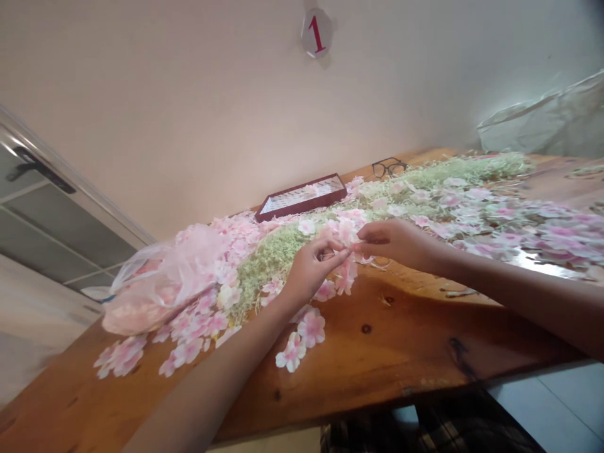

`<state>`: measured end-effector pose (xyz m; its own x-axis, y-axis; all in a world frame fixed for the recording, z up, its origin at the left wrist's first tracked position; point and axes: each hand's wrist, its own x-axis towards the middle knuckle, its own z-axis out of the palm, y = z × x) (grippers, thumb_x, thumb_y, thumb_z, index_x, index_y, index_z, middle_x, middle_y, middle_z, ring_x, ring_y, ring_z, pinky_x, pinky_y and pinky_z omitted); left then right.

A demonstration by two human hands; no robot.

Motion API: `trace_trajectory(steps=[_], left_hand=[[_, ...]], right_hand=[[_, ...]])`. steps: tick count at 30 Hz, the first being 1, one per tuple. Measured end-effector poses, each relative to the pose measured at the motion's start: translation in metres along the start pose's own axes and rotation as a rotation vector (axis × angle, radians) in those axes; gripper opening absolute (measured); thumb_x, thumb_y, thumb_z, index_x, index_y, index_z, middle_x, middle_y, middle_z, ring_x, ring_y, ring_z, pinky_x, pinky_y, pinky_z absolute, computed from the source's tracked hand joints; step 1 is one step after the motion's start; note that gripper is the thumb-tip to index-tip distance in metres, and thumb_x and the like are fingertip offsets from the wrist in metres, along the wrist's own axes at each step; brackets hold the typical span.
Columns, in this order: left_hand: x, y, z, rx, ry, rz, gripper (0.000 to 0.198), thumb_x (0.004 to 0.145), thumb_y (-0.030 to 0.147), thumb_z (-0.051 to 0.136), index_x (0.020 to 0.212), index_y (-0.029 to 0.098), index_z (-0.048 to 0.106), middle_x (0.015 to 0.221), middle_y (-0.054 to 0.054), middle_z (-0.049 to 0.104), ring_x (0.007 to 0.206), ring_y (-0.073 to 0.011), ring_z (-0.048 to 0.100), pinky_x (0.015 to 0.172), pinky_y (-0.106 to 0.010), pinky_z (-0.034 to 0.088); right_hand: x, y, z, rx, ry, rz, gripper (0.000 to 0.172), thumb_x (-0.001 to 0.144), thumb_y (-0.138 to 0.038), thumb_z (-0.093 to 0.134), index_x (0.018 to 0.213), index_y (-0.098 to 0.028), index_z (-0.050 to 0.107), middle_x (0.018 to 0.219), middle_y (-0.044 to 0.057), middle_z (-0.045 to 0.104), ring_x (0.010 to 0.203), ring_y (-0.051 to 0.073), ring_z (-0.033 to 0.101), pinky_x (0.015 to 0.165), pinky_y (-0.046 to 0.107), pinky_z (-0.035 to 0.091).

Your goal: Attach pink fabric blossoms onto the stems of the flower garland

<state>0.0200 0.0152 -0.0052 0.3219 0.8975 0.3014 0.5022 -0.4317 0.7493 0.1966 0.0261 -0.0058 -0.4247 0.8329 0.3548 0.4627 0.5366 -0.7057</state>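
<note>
Now my left fingers (333, 253) and right fingers (372, 234) pinch pink artificial blossom (346, 231) over wooden table (387, 340), beside pale green filler (268, 264).

Working at a big wooden slab table (391, 333) here: my left hand (314, 267) and right hand (396, 242) meet fingertip to fingertip, pinching a pink artificial blossom (346, 233) right above a long strip of pale green filler (278, 267). Loose pink flowers (302, 333) are scattered along both sides of it. Off to the left sits a clear plastic bag (160, 283) stuffed with more pink stuff. Further back, against the wall, there's a dark red tray (302, 202) and some black-framed glasses (389, 167).
</note>
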Motion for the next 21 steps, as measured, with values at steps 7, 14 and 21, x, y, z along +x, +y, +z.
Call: trace_trajectory(steps=[7, 14, 21], left_hand=[[-0.003, 0.0, 0.002, -0.015, -0.018, 0.005, 0.026, 0.07, 0.042, 0.05, 0.067, 0.017, 0.053, 0.055, 0.004, 0.042, 0.053, -0.0086, 0.038, 0.053, -0.022, 0.029], [0.001, -0.003, 0.002, -0.032, -0.021, 0.024, 0.026, 0.074, 0.04, 0.045, 0.081, 0.018, 0.056, 0.083, -0.002, 0.056, 0.077, -0.0138, 0.05, 0.07, -0.026, 0.038], [-0.006, 0.045, -0.018, 0.014, 0.184, 0.046, 0.029, 0.077, 0.038, 0.042, 0.1, 0.024, 0.052, 0.109, -0.004, 0.048, 0.093, -0.0163, 0.048, 0.08, -0.03, 0.039]], right_hand=[[0.0, 0.008, 0.007, 0.048, -0.04, 0.013, 0.026, 0.072, -0.04, 0.046, 0.061, -0.016, 0.048, 0.055, -0.002, 0.048, 0.052, 0.009, 0.043, 0.047, 0.021, 0.031], [0.006, 0.01, 0.005, 0.15, -0.03, -0.028, 0.027, 0.073, -0.041, 0.045, 0.064, -0.016, 0.049, 0.059, -0.001, 0.049, 0.055, 0.01, 0.045, 0.049, 0.022, 0.033], [0.013, 0.028, -0.006, -0.056, 0.342, -0.08, 0.022, 0.074, -0.038, 0.046, 0.073, -0.017, 0.051, 0.068, 0.002, 0.054, 0.062, 0.012, 0.05, 0.059, 0.026, 0.04]])
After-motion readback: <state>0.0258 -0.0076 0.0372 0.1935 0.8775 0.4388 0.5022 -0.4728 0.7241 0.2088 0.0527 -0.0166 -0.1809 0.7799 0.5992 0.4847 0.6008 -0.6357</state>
